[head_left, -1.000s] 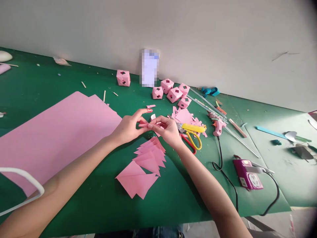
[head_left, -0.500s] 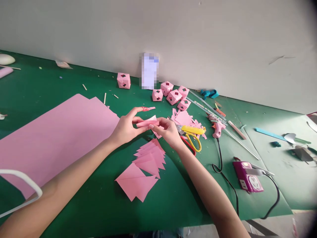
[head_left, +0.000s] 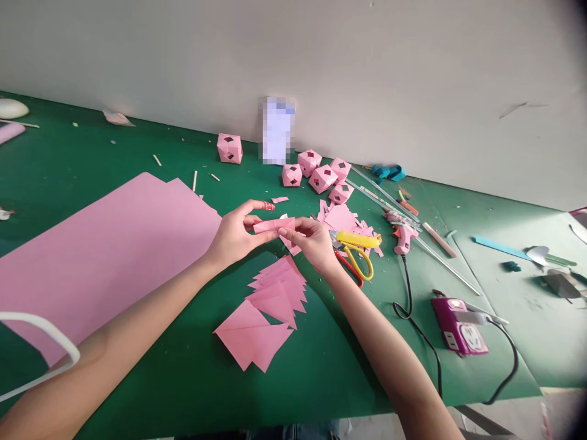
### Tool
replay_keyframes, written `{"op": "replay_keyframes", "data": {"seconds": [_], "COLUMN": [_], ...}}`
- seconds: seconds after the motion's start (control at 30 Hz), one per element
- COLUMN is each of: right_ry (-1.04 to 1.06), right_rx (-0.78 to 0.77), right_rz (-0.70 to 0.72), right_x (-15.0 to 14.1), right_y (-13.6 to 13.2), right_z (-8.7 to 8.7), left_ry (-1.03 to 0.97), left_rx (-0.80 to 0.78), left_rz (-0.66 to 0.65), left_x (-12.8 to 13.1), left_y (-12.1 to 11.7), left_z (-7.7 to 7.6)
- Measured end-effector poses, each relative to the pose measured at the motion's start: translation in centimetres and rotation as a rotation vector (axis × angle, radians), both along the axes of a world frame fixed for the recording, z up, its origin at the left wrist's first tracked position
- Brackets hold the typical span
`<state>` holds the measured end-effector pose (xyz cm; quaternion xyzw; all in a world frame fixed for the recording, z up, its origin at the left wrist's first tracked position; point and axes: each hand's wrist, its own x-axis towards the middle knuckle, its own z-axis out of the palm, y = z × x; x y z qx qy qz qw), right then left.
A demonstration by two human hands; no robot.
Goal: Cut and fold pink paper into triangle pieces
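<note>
A narrow folded piece of pink paper (head_left: 270, 227) is held level between my two hands above the table. My left hand (head_left: 236, 235) pinches its left end between thumb and fingers, with the index finger, wrapped in something red and patterned, stretched out past it. At the other end my right hand (head_left: 314, 241) has its thumb and fingers closed on the paper. Just below lies a fanned row of pink paper squares (head_left: 270, 305). Beside my right hand are scissors (head_left: 355, 260) with red and yellow handles and a yellow cutter (head_left: 358, 238).
A large pink sheet (head_left: 114, 244) covers the table's left. Several folded pink paper cubes (head_left: 323, 178) stand at the back, near a blurred phone (head_left: 277, 131). Paper scraps (head_left: 342, 218), a pink glue gun (head_left: 403, 235), clear glue sticks and a purple power socket (head_left: 461, 327) lie to the right.
Between my hands the pink paper has opened briefly, showing a raised flap, and is now folded down flat into a strip. Both hands stay in nearly the same place.
</note>
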<state>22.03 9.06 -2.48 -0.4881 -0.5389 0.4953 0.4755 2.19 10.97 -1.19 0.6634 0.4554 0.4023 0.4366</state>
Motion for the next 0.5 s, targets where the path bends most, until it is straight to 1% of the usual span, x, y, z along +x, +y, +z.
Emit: {"op": "replay_keyframes", "data": {"seconds": [0.13, 0.23, 0.37, 0.43, 0.5], "right_ry": [-0.002, 0.000, 0.019, -0.022, -0.069], "right_rx": [-0.009, 0.000, -0.038, -0.056, -0.065], "right_rz": [-0.040, -0.048, 0.033, 0.065, 0.060], "right_x": [-0.1, -0.2, -0.1, 0.1, 0.2], "right_y": [0.0, -0.1, 0.0, 0.0, 0.1], "right_z": [0.0, 0.0, 0.3, 0.3, 0.0], "left_ry": [-0.031, -0.042, -0.097, -0.125, -0.152], "left_rx": [-0.045, -0.043, -0.066, -0.088, -0.114], "left_rz": [-0.012, -0.012, -0.032, -0.027, -0.007], "left_x": [0.1, 0.3, 0.4, 0.5, 0.6], "left_y": [0.1, 0.0, 0.0, 0.0, 0.1], "left_z": [0.0, -0.1, -0.4, -0.8, -1.5]}}
